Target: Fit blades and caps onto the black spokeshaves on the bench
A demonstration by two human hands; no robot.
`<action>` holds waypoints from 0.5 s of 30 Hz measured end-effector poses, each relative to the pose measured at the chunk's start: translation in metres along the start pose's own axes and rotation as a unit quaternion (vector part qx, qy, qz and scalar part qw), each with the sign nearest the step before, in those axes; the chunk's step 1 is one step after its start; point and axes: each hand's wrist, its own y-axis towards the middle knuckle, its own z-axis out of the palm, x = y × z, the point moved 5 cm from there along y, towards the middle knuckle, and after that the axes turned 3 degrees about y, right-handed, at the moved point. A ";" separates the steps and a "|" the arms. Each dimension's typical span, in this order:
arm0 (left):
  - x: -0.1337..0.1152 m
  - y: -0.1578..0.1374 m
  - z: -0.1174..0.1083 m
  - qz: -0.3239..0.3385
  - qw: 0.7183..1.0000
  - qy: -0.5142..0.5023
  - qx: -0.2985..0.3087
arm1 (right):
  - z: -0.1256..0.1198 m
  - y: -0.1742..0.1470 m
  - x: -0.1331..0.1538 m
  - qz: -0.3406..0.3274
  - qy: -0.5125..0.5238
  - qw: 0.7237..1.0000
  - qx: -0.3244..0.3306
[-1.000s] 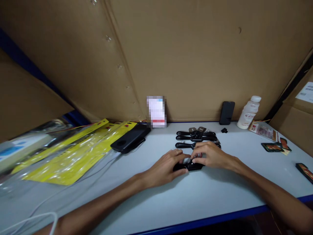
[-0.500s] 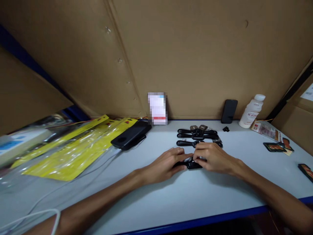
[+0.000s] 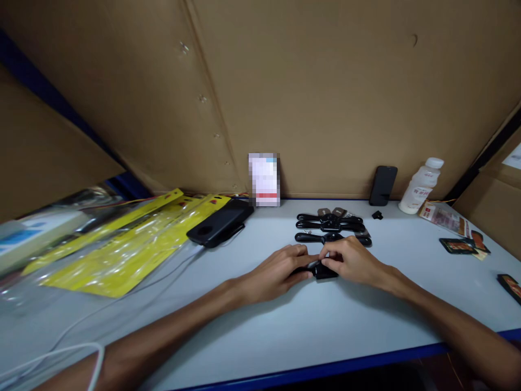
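Note:
My left hand (image 3: 279,269) is closed around one handle of a black spokeshave (image 3: 326,273) that lies on the grey table. Over the middle of that spokeshave, the thumb and fingers of my right hand (image 3: 353,259) are pinched together; what lies between them is too small and hidden to name. My right hand also covers the far handle. Just behind, another black spokeshave (image 3: 311,238) lies crosswise, partly hidden by my right hand. Further back are more black spokeshaves (image 3: 330,225), close together, with flat metal blades (image 3: 324,212) behind them.
Yellow-and-clear packages (image 3: 97,271) and a black device (image 3: 220,224) with a white cable lie to the left. Along the back stand a lit phone (image 3: 264,182), a dark phone (image 3: 382,185) and a bottle (image 3: 421,187). Small packets and dark cards (image 3: 456,246) lie at right.
My right fingers have shifted slightly at the spokeshave's middle, uncovering a little more of its body. My left hand keeps its hold. The whole view has moved a little.

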 end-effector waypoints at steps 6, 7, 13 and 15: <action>0.001 0.000 0.001 0.002 1.000 -0.001 0.002 | -0.012 -0.003 0.001 -0.045 -0.016 0.997 0.065; 0.001 0.000 0.001 0.003 1.000 -0.001 0.001 | -0.012 -0.003 0.000 -0.048 -0.024 0.997 0.062; 0.001 0.000 0.002 0.005 1.000 0.001 0.001 | -0.006 -0.004 0.003 -0.061 -0.082 0.995 0.023; 0.001 0.001 0.002 0.004 1.000 0.000 0.001 | -0.004 -0.005 0.007 -0.067 -0.117 0.991 0.020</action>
